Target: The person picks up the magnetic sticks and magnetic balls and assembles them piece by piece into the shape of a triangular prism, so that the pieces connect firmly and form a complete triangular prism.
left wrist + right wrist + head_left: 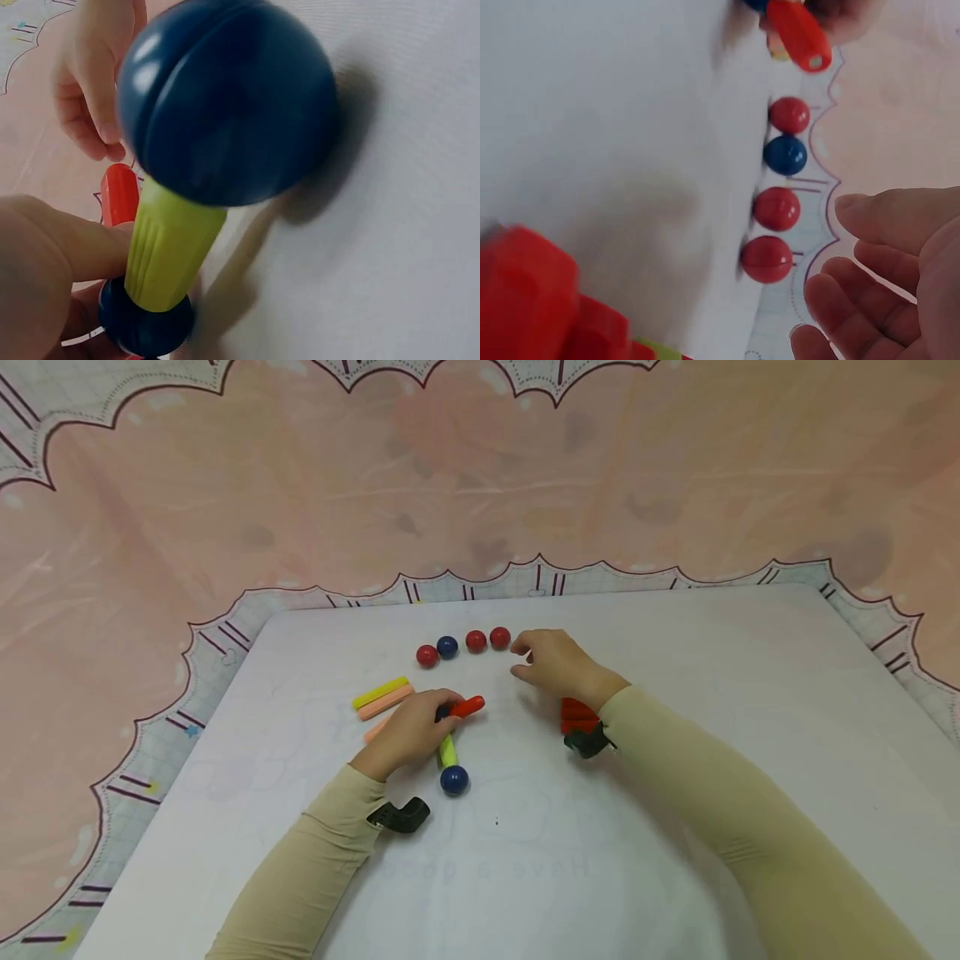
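Observation:
My left hand (411, 733) pinches a blue ball (146, 319) where a red rod (468, 707) and a yellow-green rod (447, 752) meet. At the near end of the yellow-green rod sits a second, larger-looking blue ball (453, 780). The thumb lies along the joint in the left wrist view, while the other fingers are partly hidden behind it. My right hand (561, 662) is over the table with fingers loosely bent and nothing between them. Its fingertips are just right of a red ball (500, 637), the last in a row.
Left of that ball are a red ball (476, 641), a blue ball (447, 647) and another red ball (427, 656). A yellow rod (380, 692) and orange rods (386, 702) lie beyond my left hand. Red rods (577, 717) sit under my right wrist.

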Motion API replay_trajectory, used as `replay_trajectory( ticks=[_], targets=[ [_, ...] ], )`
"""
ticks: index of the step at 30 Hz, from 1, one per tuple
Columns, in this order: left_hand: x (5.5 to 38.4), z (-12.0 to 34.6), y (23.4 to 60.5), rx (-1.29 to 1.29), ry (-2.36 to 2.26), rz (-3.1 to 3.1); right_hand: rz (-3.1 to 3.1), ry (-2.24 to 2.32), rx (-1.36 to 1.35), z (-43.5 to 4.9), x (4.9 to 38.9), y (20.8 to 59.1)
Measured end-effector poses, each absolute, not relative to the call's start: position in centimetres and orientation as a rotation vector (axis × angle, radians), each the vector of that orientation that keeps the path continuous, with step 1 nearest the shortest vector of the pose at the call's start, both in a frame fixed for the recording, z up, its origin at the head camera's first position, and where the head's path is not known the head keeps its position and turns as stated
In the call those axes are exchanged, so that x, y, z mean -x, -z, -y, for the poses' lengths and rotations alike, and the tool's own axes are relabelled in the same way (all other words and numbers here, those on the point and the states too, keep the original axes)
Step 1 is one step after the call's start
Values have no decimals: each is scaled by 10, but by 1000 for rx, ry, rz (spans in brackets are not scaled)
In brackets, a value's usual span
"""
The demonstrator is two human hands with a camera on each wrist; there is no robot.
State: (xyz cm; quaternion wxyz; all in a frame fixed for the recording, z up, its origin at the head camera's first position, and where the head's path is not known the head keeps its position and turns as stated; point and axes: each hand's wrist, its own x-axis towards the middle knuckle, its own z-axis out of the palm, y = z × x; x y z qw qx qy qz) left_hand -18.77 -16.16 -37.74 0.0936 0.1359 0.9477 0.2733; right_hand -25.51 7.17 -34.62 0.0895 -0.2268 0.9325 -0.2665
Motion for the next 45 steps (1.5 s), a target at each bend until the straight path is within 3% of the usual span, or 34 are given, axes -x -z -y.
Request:
replay_trajectory(
  ticks=[18, 27, 45],
  targets=[
    [186, 167, 369, -385, -803, -2764, -2780, 628, 599, -47, 305, 356],
    [186, 170, 367, -392, -784, -2751, -2689, 642, 519, -43, 304, 361],
    [187, 169, 367, -416, -756, -2754, -2676, 592, 620, -51, 290, 358]
  ],
)
